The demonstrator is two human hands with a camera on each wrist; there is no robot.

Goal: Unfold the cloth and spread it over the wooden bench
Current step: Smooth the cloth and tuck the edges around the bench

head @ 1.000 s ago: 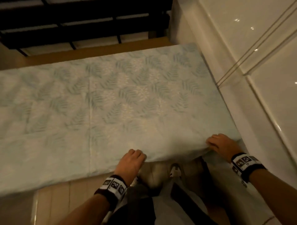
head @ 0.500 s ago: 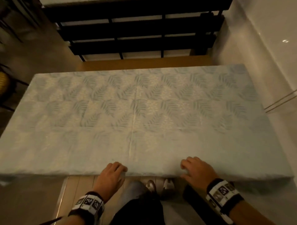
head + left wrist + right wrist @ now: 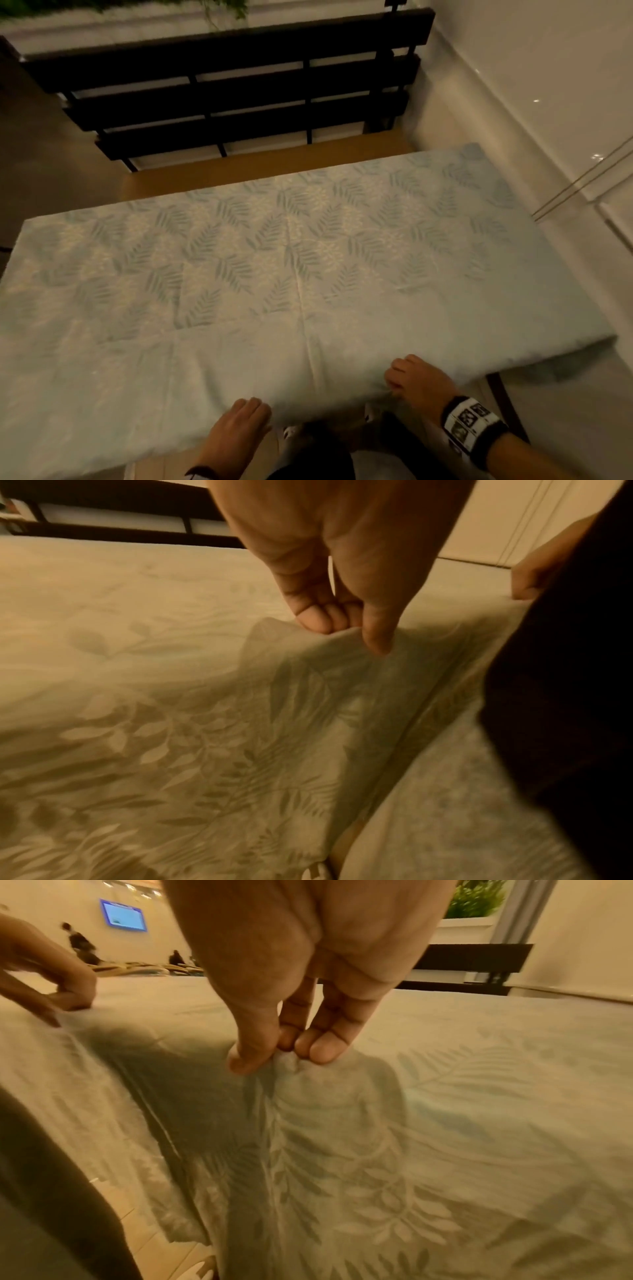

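Pale leaf-print cloth (image 3: 274,274) covers wooden bench (image 3: 260,166); only far strip bare. We pinch cloth's near hem, left hand (image 3: 236,431), right hand (image 3: 419,383), probably tensioning out creases.

No words, brand names or numbers can be read anywhere. The wristband (image 3: 474,428) on the right arm carries small square black-and-white marker patterns, which are coded shapes and not letters. A blue-lit wall screen (image 3: 124,915), far off in the right wrist view, shows a pale picture too blurred to make out. The cloth (image 3: 274,274) bears only a printed leaf pattern.
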